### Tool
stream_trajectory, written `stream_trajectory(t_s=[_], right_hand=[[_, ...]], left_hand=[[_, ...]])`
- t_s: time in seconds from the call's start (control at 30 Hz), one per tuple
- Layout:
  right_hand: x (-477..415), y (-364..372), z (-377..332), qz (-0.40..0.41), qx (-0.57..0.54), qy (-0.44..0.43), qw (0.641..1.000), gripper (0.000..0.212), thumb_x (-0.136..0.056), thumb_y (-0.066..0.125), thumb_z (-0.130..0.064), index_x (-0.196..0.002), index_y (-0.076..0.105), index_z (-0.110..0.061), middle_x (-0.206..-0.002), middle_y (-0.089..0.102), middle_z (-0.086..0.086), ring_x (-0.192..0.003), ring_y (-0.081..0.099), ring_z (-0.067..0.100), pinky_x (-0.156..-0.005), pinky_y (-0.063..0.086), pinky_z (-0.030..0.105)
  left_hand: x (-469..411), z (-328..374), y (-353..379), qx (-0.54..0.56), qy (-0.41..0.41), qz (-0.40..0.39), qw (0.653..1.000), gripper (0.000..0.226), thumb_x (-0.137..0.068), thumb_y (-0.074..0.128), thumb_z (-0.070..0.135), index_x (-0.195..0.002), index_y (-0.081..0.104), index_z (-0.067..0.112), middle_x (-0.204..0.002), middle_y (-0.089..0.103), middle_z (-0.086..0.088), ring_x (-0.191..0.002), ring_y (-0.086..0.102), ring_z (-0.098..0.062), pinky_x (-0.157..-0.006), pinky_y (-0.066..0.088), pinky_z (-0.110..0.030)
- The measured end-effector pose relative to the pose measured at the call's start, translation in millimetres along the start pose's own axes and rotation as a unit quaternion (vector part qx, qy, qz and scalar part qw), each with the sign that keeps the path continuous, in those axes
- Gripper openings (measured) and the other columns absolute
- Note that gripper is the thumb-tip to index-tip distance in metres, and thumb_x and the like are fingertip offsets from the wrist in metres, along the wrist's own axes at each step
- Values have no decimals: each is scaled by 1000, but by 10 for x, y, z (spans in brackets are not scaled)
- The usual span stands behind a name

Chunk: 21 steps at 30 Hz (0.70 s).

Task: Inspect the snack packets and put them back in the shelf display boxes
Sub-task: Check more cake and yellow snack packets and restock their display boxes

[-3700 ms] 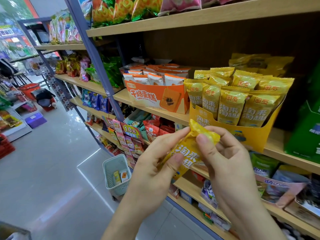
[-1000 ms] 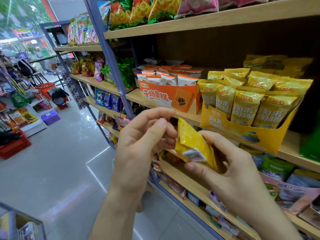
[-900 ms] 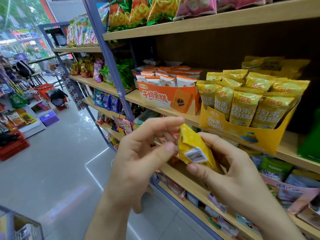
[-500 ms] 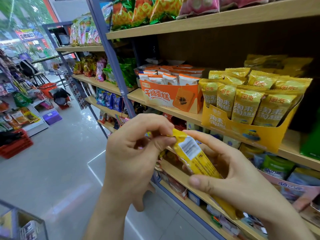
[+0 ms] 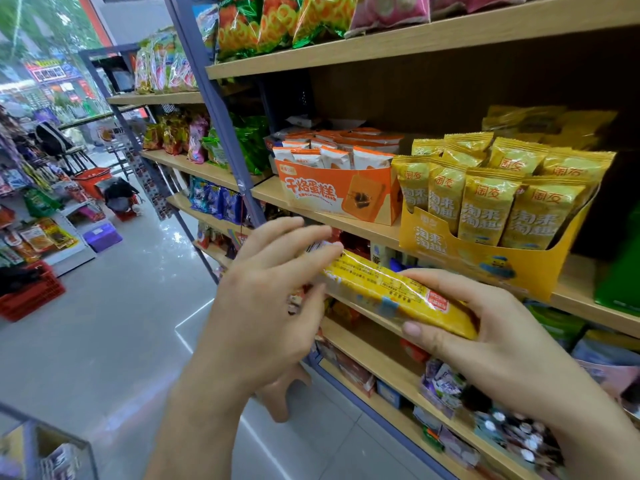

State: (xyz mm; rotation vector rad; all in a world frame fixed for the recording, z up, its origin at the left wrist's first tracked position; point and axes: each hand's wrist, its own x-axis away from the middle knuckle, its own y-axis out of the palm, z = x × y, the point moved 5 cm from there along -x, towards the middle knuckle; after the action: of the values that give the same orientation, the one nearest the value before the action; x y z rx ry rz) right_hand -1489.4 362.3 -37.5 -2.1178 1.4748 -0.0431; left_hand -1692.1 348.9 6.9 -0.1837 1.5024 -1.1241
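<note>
Right hand (image 5: 502,336) gripping yellow packet (image 5: 381,289), left hand (image 5: 263,299) with straight fingers hiding its end

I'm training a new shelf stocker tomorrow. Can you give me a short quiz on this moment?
1. Which of the hands grips the yellow packet?
2. True or false: the orange display box and the yellow display box stand on different levels.
3. The packet's upturned side shows: A) large brand characters; B) small print and a red stamp; C) nothing printed.
Key: 1. the right hand; 2. false, both stand on one shelf; 3. B.
</note>
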Motion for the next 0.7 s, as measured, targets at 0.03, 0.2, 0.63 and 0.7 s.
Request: stream_trajectory(t_s=[0.03, 0.2, 0.63, 0.7], right_hand=[[-3, 4, 10, -3, 8, 2, 1000, 43, -69, 62, -55, -111, 55, -56, -110, 55, -43, -98, 59, -11, -74, 45, 6], [-28, 21, 86, -15, 12, 29, 999, 46, -66, 59, -60, -112, 53, -57, -110, 55, -42, -97, 61, -7, -74, 48, 15], [-11, -35, 39, 19, -188, 69, 980, 45, -65, 80, -28, -107, 70, -41, -105, 69, -20, -94, 67, 3, -71, 60, 29], [3, -108, 6, 67, -167, 45, 983, 43, -63, 79, -34, -104, 71, -43, -105, 70, -19, -97, 66, 4, -75, 59, 28]], left_hand=[[6, -21, 39, -4, -1, -18, 1000, 35, -86, 60, 24, -120, 70, 19, -124, 66, 6, -124, 54, -19, -104, 45, -41], [24, -70, 104, -55, 13, -47, 997, 36, -85, 58, 34, -116, 70, 21, -119, 69, 6, -121, 59, -18, -108, 41, -53], [37, 261, 466, 42, 85, -13, 995, 39, -88, 61, 31, -121, 69, 12, -122, 69, 2, -115, 63, -16, -100, 48, -34], [52, 222, 437, 120, 38, 11, 992, 43, -84, 66, 30, -123, 67, 12, -121, 66, 7, -113, 62, -9, -98, 48, -23]])
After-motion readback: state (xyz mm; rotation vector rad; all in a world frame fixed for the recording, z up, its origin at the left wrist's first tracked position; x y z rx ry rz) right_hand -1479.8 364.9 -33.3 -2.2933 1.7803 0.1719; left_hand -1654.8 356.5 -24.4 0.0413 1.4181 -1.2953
